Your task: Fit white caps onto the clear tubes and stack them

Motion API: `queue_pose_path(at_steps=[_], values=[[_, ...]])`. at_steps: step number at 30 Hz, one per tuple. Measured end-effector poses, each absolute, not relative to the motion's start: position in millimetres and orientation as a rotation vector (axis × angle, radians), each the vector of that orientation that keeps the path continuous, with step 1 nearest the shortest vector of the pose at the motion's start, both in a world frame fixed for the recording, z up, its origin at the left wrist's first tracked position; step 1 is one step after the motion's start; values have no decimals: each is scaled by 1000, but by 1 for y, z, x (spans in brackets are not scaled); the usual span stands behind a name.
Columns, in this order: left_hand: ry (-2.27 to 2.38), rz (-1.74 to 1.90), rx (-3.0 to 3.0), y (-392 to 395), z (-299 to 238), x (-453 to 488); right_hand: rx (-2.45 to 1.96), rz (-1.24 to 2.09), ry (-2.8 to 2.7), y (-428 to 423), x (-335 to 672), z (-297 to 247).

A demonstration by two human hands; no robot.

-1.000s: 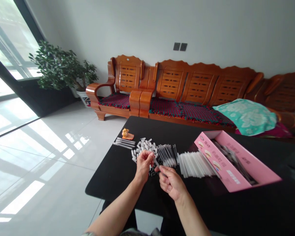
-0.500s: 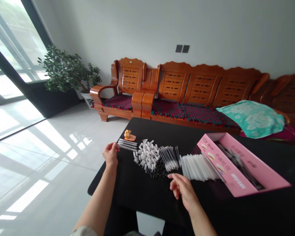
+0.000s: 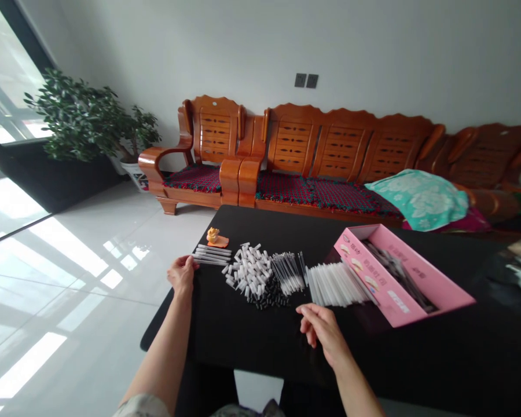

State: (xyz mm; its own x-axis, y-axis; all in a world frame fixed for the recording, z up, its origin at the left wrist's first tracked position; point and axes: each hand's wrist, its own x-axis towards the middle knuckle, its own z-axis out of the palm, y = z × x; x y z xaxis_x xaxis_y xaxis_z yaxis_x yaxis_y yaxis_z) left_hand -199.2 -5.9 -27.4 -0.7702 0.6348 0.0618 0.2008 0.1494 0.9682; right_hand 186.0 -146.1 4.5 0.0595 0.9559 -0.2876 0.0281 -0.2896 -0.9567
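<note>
My left hand (image 3: 182,274) is at the table's left edge, thumb and fingers pinched at the near end of the lowest of several slim grey-white pen-like tubes (image 3: 212,255) lying side by side. Over bare tabletop hovers my right hand (image 3: 323,331), fingers loosely curled and a little apart, nothing visible in them. Beyond it lie a heap of short white caps (image 3: 249,269), small black plugs (image 3: 269,295), thin refill-like sticks with white ends (image 3: 289,272) and a row of translucent white tubes (image 3: 336,284).
A pink open box (image 3: 399,278) holding dark strips stands on the right of the black table (image 3: 252,341). A small yellow figurine (image 3: 213,234) sits on an orange piece at the back left. Behind are a wooden sofa (image 3: 338,145) and a potted plant (image 3: 87,121).
The view has turned slightly right, so the table and its things sit further left. My left hand stays at the tube ends; my right hand keeps its loose pose, now farther from the small parts.
</note>
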Motion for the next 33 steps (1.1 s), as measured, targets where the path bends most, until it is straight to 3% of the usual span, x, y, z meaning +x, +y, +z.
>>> queue_pose_path(at_steps=[8, 16, 29, 33], values=[[2209, 1480, 907, -17, -24, -190, -2120, 302, -1622, -114, 221, 17], [2287, 1498, 1126, -20, -26, -185, -2355, -106, -1967, -101, 198, 12], [2228, 1534, 1101, -19, -31, -186, -2343, 32, -1916, -81, 203, 25], [2243, 1561, 1117, -21, -29, -185, -2067, 725, -1417, -87, 203, 24]])
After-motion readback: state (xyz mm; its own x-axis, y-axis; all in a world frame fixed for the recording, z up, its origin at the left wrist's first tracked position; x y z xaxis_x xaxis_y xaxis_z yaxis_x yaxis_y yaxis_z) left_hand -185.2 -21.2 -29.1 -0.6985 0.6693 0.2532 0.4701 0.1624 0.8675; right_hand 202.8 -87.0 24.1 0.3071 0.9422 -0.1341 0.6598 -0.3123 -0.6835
